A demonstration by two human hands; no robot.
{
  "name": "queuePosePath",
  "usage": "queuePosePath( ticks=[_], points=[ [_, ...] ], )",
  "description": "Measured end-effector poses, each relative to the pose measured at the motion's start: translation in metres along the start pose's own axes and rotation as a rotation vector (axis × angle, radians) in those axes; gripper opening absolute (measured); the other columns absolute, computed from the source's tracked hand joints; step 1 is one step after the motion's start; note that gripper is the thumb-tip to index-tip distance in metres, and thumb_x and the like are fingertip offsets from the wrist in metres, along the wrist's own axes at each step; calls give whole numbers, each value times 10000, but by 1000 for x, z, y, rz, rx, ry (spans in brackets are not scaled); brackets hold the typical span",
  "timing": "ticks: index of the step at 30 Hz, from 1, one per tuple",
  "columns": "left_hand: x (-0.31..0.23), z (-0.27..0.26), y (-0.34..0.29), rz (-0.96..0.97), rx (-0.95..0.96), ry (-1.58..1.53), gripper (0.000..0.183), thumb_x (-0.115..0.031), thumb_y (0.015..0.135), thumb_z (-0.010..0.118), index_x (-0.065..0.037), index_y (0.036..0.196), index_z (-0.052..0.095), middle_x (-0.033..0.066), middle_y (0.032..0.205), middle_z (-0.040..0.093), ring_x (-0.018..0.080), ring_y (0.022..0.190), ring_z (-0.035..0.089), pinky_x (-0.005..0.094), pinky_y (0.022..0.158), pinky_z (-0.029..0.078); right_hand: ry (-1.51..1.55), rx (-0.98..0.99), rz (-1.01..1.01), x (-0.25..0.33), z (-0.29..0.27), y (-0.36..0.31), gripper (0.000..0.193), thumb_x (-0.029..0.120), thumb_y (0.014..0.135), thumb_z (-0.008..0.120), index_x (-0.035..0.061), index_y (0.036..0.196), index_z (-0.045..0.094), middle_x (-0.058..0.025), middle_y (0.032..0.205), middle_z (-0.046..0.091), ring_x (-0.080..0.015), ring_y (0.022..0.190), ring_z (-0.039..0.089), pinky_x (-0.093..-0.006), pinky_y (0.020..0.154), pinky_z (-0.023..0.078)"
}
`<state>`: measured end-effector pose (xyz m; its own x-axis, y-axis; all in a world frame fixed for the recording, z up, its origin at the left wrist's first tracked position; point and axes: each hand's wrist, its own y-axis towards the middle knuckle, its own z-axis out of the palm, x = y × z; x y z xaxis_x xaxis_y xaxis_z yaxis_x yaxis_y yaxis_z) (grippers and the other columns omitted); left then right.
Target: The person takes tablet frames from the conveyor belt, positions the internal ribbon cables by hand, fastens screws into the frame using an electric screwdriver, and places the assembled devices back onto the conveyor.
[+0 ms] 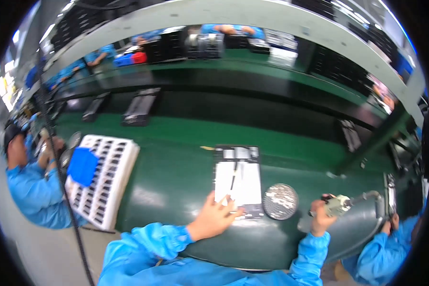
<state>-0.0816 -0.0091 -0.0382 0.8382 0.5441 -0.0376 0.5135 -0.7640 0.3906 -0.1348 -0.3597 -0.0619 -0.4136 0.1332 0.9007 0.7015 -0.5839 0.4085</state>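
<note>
My left hand [212, 218] rests with its fingers spread on the lower left part of a white panel [249, 183]. That panel lies in a black tray [256, 155] with small silvery parts along its far end. A thin dark strip runs down the panel's middle to near my fingertips. In my right hand [321, 219] is a pale green power screwdriver [338, 205], its body pointing right with a grey hose or cable behind it. Between the two hands sits a round metal dish [280, 201] of small shiny pieces, probably screws.
A white slotted tray [124, 174] with a blue sheet [83, 167] stands at left, beside a person in blue [35, 190]. Another person [383, 252] works at right. Beyond the green bench, a dark conveyor [214, 105] carries black trays [142, 107]. A post [379, 138] rises at right.
</note>
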Motion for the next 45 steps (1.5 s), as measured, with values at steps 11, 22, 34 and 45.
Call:
queuePosePath(
  ticks=[11,22,34,45],
  points=[
    [116,26,103,-71,114,-270,301,-156,710,740,-77,991,668,159,1121,564,334,1074,537,398,860,493,39,-64,109,25,12,0,433,-96,736,581,34,1122,433,-110,980,555,-133,750,566,-256,633,505],
    [104,54,105,-214,-16,-85,343,-142,767,661,-5,1080,631,201,1202,537,378,1180,476,463,1008,381,-37,-71,158,26,5,-1,419,-59,720,621,24,1101,468,-64,941,556,-119,795,564,-263,690,496],
    [108,79,112,-207,32,-239,420,-208,813,616,-3,1177,569,279,1288,470,418,1228,437,486,1055,331,-175,1,120,45,2,18,373,71,816,606,-15,1153,472,-97,887,603,-202,814,604,-359,757,501],
    [105,89,102,-248,-56,-138,400,-194,855,571,-22,1217,565,188,1284,511,357,1235,448,461,1088,300,164,194,113,49,51,16,346,-35,798,549,-18,1132,459,-86,777,554,-193,691,548,-367,688,483]
  ],
)
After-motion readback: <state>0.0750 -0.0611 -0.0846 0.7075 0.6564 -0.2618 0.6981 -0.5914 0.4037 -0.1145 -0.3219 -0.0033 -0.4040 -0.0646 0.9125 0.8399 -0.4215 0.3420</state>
